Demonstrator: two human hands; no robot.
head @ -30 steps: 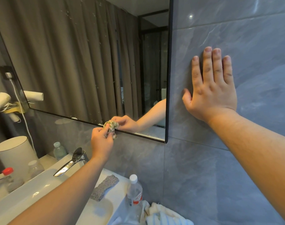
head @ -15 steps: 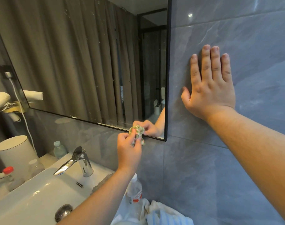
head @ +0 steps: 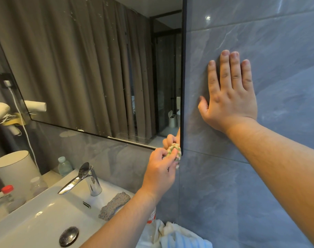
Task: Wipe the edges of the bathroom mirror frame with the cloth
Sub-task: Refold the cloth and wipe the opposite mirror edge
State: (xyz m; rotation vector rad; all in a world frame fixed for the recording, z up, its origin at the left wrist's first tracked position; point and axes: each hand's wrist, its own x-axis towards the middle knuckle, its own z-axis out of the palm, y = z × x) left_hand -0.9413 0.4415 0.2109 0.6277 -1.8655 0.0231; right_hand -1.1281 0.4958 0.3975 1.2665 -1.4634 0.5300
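Two hands were up by the mirror frame (head: 183, 86). The left hand (head: 160, 169) pinched a small cloth (head: 174, 152), with fingers and thumb curled round it. The cloth was bunched into a little ball, green and pink and white, and it sat just past the fingertips, touching the bottom right corner of the frame. It looked soft and light, so it would squash easily and bend round the thin edge. A good place to hold it seemed to be the back of the bunch, so the front stayed free to rub. The right hand (head: 229, 97) lay flat on the wall (head: 260, 185), fingers straight and close together, just beside the frame's side edge. A bottle (head: 151, 216) under the left arm had a red label, too hidden to read.
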